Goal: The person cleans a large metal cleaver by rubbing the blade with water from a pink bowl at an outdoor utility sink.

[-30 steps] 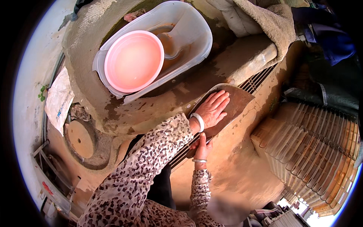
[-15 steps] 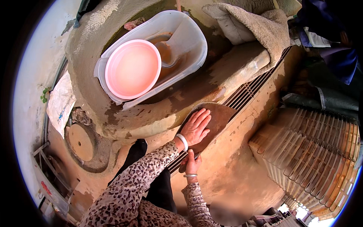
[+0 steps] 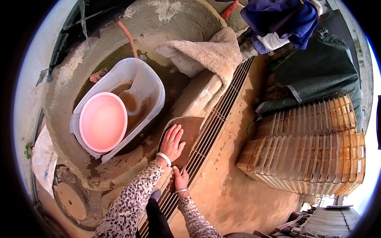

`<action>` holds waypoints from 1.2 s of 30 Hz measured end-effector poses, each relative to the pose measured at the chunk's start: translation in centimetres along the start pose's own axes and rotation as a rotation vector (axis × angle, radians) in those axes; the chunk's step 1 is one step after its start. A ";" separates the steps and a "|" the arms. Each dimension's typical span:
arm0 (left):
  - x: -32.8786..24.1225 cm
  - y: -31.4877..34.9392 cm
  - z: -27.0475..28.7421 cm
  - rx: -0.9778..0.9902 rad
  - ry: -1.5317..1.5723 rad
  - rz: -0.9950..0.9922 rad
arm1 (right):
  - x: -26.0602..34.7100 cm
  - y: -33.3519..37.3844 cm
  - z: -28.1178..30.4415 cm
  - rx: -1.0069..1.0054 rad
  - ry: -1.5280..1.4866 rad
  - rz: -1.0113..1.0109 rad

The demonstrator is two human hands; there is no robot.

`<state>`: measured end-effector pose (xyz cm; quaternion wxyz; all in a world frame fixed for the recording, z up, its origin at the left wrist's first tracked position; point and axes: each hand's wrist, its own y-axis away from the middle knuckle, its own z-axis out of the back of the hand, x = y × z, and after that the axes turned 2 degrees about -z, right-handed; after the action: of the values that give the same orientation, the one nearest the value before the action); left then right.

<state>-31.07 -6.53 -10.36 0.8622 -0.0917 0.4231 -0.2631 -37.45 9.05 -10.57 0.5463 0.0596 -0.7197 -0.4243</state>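
A brown, board-like piece (image 3: 191, 133) with a rounded edge lies over the basin's near rim and the slatted drain grate; I cannot tell its kind. My left hand (image 3: 172, 142) presses flat on its upper face, fingers stretched out. At its near end my right hand (image 3: 181, 178) is closed round what looks like a narrow part, mostly hidden by the fingers. Left of the hands, a pink basin (image 3: 103, 122) sits tilted inside a long clear plastic tub (image 3: 152, 81). Brownish water and a round pan-like thing (image 3: 129, 99) also show in the tub.
The tub stands in a large concrete basin (image 3: 158, 16). A beige towel (image 3: 214, 51) hangs over its rim. Along it runs a metal drain grate (image 3: 216, 123). Stacked crates (image 3: 301, 150) and a dark green tarp (image 3: 317, 71) stand right. A round stone (image 3: 70, 201) lies lower left.
The view has swung, so the basin, tub and hands sit further left and lower. More of the tarp and blue cloth shows. Both hands keep their places on the brown piece.
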 end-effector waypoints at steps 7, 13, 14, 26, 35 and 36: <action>-1.8 7.2 0.5 0.090 0.029 0.005 | -5.1 5.7 1.7 -0.061 0.044 -0.045; 0.4 -1.5 1.6 0.007 -0.036 0.000 | 0.4 0.0 -1.2 0.016 0.000 0.013; 0.8 -0.1 1.0 -0.004 0.001 -0.023 | -0.1 0.5 -1.6 0.007 -0.035 -0.026; 0.0 1.6 -0.2 0.043 -0.071 -0.026 | -1.3 1.2 -0.3 -0.007 -0.043 -0.055; 0.3 1.2 0.1 0.010 -0.066 -0.006 | -0.6 -0.2 -0.5 0.023 -0.027 0.028; 0.6 1.1 0.2 0.011 -0.063 -0.028 | -0.8 0.4 -1.0 0.016 -0.047 0.016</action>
<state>-30.22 -5.93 -11.09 0.8719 -0.1012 0.3928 -0.2744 -36.11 9.21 -10.82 0.5323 0.0484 -0.7360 -0.4154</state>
